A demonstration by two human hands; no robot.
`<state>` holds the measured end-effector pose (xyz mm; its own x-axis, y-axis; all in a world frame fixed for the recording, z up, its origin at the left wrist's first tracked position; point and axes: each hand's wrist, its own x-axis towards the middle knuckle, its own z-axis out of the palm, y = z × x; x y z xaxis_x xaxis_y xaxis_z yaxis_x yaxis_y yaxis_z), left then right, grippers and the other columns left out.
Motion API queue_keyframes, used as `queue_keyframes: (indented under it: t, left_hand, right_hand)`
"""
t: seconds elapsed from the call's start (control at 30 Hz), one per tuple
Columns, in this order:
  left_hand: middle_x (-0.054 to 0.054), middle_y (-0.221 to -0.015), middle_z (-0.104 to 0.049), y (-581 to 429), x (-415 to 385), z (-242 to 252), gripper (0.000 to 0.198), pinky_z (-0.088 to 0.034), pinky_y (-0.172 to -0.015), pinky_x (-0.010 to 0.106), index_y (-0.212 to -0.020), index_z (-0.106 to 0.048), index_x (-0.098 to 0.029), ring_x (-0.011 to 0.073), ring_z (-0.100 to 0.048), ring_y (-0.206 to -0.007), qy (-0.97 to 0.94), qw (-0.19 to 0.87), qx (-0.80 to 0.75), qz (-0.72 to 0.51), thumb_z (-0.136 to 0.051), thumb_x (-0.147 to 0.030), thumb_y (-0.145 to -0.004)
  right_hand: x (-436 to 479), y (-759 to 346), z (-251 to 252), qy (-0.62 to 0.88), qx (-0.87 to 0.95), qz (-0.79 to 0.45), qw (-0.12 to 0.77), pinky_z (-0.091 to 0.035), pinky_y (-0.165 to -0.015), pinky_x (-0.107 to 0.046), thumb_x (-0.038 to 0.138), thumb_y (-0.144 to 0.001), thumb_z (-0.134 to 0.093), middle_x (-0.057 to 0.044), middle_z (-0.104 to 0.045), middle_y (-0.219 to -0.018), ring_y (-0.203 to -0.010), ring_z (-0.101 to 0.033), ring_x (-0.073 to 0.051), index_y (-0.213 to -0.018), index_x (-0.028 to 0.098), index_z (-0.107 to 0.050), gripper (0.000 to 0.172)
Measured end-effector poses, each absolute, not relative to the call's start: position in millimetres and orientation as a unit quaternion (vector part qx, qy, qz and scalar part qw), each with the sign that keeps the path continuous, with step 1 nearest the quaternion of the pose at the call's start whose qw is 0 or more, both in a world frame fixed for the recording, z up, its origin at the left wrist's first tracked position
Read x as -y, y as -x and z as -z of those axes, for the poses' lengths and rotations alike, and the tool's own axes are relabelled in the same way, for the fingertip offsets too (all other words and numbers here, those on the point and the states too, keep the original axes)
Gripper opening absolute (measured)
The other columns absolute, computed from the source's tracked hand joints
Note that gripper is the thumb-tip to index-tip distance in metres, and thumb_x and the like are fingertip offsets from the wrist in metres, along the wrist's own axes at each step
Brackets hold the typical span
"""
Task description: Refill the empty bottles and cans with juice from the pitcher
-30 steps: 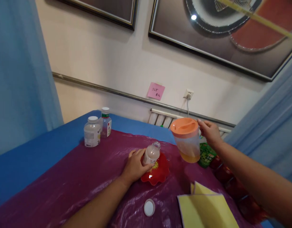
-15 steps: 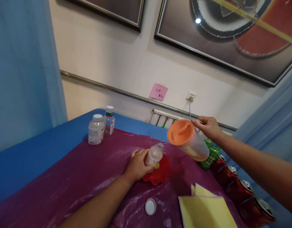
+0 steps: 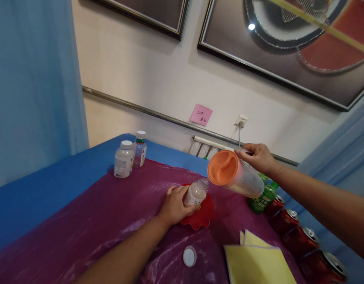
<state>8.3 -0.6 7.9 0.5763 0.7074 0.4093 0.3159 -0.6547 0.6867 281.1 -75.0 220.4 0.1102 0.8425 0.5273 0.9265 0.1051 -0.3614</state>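
My left hand (image 3: pixel 175 206) is closed round a clear plastic bottle (image 3: pixel 196 192), uncapped and tilted to the right, over a red scalloped mat (image 3: pixel 203 217). My right hand (image 3: pixel 259 158) grips the handle of a translucent pitcher (image 3: pixel 247 179) with an orange lid (image 3: pixel 223 167). The pitcher is tipped left, its lid close to the bottle's mouth, and pale liquid lies along its lower side. Whether any liquid flows between them I cannot tell. A white cap (image 3: pixel 189 256) lies on the purple sheet (image 3: pixel 134 221) nearer to me.
Two capped clear bottles, a wide jar (image 3: pixel 124 159) and a slimmer bottle (image 3: pixel 140 150), stand at the back left. To the right are green bottles (image 3: pixel 263 199) and a row of red cans (image 3: pixel 300 236). Yellow cloths (image 3: pixel 257 262) lie in front. A wall socket (image 3: pixel 241 120) holds a plug.
The pitcher has tipped further toward level, and its lid now sits closer to the bottle's mouth. The bottle leans slightly more to the right. The whole view has shifted a little.
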Motion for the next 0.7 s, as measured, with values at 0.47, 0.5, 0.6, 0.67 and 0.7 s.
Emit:
queue_keyframes:
  t: [0.47,0.5,0.6,0.67,0.7]
  left_hand:
    - [0.006,-0.121,-0.074,-7.9,0.6,-6.5,0.056,-0.034,-0.109,0.048,-0.120,-0.066,-0.027,0.0316,-0.064,-0.117,-0.839,0.291,-0.311,-0.340,-0.084,-0.041,-0.070]
    - [0.006,-0.121,-0.074,-7.9,0.7,-6.2,0.056,-0.034,-0.109,0.048,-0.120,-0.066,-0.027,0.0319,-0.064,-0.117,-0.838,0.291,-0.312,-0.341,-0.085,-0.040,-0.069]
    - [0.006,-0.122,-0.074,-8.1,0.8,-5.5,0.058,-0.035,-0.109,0.048,-0.121,-0.066,-0.027,0.0330,-0.063,-0.118,-0.836,0.291,-0.315,-0.342,-0.085,-0.040,-0.068]
    - [0.005,-0.122,-0.074,-8.2,0.8,-5.2,0.058,-0.035,-0.108,0.048,-0.120,-0.066,-0.027,0.0332,-0.063,-0.118,-0.837,0.289,-0.315,-0.342,-0.085,-0.041,-0.068]
    - [0.005,-0.122,-0.074,-8.2,0.8,-5.2,0.058,-0.035,-0.109,0.048,-0.121,-0.066,-0.027,0.0331,-0.064,-0.118,-0.837,0.287,-0.315,-0.343,-0.085,-0.041,-0.068]
  right_hand:
    - [74.1,-269.4,-232.7,0.659,0.684,0.076,0.302,-0.020,-0.047,-0.026,0.066,-0.080,-0.059,0.004,-0.027,-0.053,-0.052,-0.027,-0.009,-0.053,0.023,-0.035,0.057]
    - [74.5,-269.0,-233.3,0.660,0.684,0.078,0.300,-0.020,-0.047,-0.026,0.066,-0.080,-0.059,0.004,-0.027,-0.053,-0.052,-0.027,-0.009,-0.053,0.023,-0.035,0.056]
    - [75.8,-268.5,-234.8,0.660,0.685,0.085,0.297,-0.021,-0.047,-0.026,0.066,-0.080,-0.059,0.004,-0.027,-0.053,-0.052,-0.027,-0.009,-0.053,0.023,-0.034,0.057]
    - [76.6,-268.7,-235.5,0.661,0.684,0.087,0.296,-0.020,-0.047,-0.027,0.066,-0.080,-0.059,0.004,-0.027,-0.053,-0.052,-0.027,-0.009,-0.052,0.023,-0.034,0.057]
    - [77.0,-268.9,-235.8,0.661,0.684,0.087,0.296,-0.020,-0.047,-0.027,0.066,-0.080,-0.059,0.004,-0.027,-0.053,-0.052,-0.027,-0.009,-0.052,0.023,-0.034,0.057]
